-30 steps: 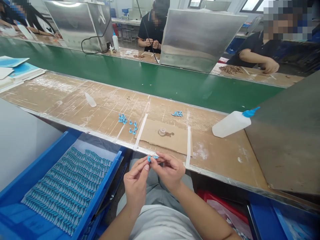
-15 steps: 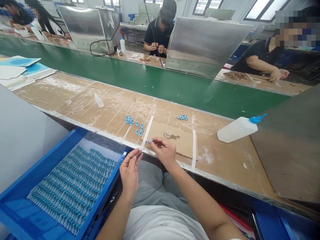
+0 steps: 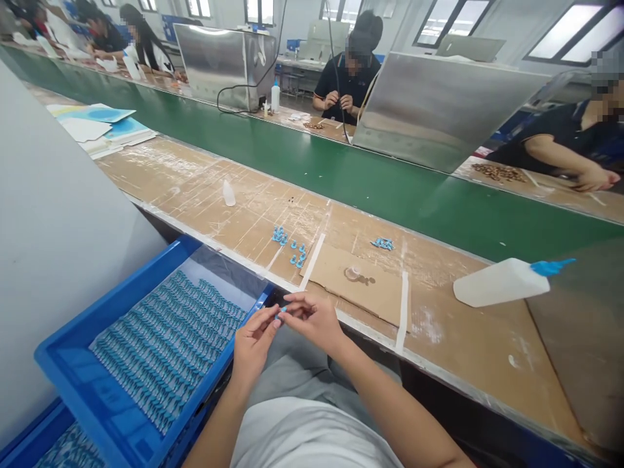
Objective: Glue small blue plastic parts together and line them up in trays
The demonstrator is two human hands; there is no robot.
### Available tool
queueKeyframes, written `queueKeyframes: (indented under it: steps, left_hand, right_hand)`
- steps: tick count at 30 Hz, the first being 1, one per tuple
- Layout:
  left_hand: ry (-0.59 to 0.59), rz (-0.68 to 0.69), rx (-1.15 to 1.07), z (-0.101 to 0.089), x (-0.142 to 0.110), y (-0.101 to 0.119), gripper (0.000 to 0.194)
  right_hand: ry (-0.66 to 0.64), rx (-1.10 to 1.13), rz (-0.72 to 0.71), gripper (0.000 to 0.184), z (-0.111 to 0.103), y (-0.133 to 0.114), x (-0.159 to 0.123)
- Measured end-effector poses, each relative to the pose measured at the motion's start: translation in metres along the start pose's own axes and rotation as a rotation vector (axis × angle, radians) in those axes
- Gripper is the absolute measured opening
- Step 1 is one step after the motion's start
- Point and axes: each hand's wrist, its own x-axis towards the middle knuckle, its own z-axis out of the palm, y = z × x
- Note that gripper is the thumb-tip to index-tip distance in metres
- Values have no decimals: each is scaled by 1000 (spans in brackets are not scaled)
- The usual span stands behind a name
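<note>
My left hand (image 3: 252,341) and my right hand (image 3: 314,320) meet over my lap, just in front of the table edge. Between their fingertips is a small blue piece (image 3: 281,312), pinched from both sides; its exact shape is mostly covered by the fingers. Beyond them, a cardboard sheet (image 3: 336,276) lies taped to the table, with a small clear round cup (image 3: 351,273) on it. Several small blue pieces (image 3: 279,235) stand upright to the left of the sheet. A heap of blue pieces (image 3: 383,244) lies behind it.
A blue tray (image 3: 63,354) with rows of small blue pieces sits at the left. A white bottle with blue nozzle (image 3: 502,283) lies tilted at right. A small white bottle (image 3: 229,194) is farther left. Past the green belt (image 3: 292,162), people work beside metal boxes (image 3: 439,110).
My right hand has brought the blue piece from the table edge down to my left hand, and both now pinch it. The view has turned left.
</note>
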Motion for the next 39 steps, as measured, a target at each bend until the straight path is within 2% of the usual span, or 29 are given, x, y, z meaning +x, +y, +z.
queueKeyframes:
  steps: [3, 6, 9, 12, 14, 16, 17, 18, 23, 27, 32, 39]
  left_hand:
    - [9, -49, -53, -6, -2, -1, 27]
    - [60, -150, -219, -7, -5, -4, 28]
    - [157, -201, -345, -7, -7, -5, 30]
    - [274, -118, -360, -9, -1, -5, 31]
    - [342, -14, -264, -10, 10, -4, 33]
    - [424, 119, -38, -11, 29, -2, 36]
    - [431, 192, 136, -12, 40, 0, 38]
    - [443, 223, 202, -12, 54, 1, 37]
    - [434, 297, 449, -8, 127, 10, 32]
    - [397, 335, 667, -3, 167, 13, 29]
    - [321, 375, 863, 3, 192, 11, 23]
    - [339, 413, 1027, 1, 200, 3, 31]
  right_hand:
    - [-9, 24, 39, 36, 7, 1, -10]
    - [-10, -14, 17, 35, 5, 0, -14]
    - [144, -284, -78, 38, -6, 0, -9]
    - [322, -675, -140, 64, -20, 6, 11]
    - [345, -876, -156, 78, -28, 13, 31]
    - [328, -1009, -142, 81, -32, 22, 52]
    - [314, -1053, -124, 80, -33, 26, 63]
    - [300, -1084, -104, 79, -33, 30, 72]
    - [237, -1127, -34, 69, -33, 42, 107]
    - [197, -1102, -31, 63, -30, 45, 126]
    - [136, -1047, -19, 58, -29, 51, 153]
    - [153, -1004, -105, 61, -27, 57, 186]
